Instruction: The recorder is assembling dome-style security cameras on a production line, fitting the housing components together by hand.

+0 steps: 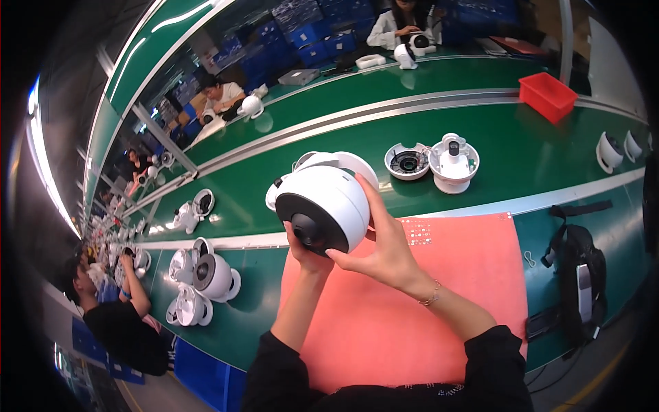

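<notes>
Both hands hold up a round white security camera (343, 196) with a black front face and a dark lens, tilted toward the lower left. My left hand (309, 255) supports it from below, its fingers mostly hidden behind the black face. Wrapped round the right side is my right hand (386, 250), with the thumb near the lower edge. Behind the ball, more white housing shows, partly covered. Below the hands lies a pink mat (412, 302). Beyond them on the green belt sits an opened camera (453, 168), next to a white half shell (406, 163) with dark parts inside.
Several white camera units (213, 278) stand to the left, with an opened one (185, 216) beyond. A red bin (548, 97) and white shells (607, 152) are at the right, above a black strapped tool (582, 275). A co-worker (113, 309) sits left; others work across the belt.
</notes>
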Motion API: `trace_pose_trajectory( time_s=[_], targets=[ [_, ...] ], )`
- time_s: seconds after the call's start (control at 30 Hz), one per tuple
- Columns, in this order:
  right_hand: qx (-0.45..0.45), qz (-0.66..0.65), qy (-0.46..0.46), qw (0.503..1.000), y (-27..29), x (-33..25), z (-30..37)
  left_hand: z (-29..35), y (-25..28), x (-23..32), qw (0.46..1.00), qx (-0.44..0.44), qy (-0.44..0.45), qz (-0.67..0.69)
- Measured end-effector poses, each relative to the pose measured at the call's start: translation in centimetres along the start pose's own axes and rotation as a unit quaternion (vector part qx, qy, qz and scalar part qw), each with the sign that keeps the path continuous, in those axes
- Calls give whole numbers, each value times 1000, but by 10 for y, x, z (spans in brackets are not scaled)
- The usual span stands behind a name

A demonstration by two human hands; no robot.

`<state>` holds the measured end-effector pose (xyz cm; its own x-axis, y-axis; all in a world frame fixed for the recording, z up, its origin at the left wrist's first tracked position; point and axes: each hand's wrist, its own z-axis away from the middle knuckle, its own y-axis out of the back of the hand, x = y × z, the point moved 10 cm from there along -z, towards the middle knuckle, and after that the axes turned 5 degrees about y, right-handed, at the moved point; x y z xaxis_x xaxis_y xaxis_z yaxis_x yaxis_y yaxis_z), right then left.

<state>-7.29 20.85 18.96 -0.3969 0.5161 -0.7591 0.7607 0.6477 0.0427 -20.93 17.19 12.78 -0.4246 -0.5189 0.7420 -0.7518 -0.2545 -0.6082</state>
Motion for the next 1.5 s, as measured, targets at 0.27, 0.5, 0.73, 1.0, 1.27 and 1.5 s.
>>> trace_pose_trajectory(
  time_s=[0.27,0.5,0.73,1.0,1.27,1.5],
  targets=[
    [97,-52,-97,989,46,52,-5,-45,-17,-45,994,46,90,-27],
    [134,-276,-337,890,73,148,18,-52,-23,-110,951,35,281,-121],
    [165,-303,-291,892,92,151,15,-68,-36,-120,962,-15,225,-153],
    [134,-259,-363,885,101,170,29,-77,-3,-156,953,97,280,-57],
    [525,-180,-267,788,279,200,89,-76,-1,-167,947,115,289,-79],
    [515,-269,-112,806,299,174,68,-48,5,-167,939,111,318,-69]
  ],
)
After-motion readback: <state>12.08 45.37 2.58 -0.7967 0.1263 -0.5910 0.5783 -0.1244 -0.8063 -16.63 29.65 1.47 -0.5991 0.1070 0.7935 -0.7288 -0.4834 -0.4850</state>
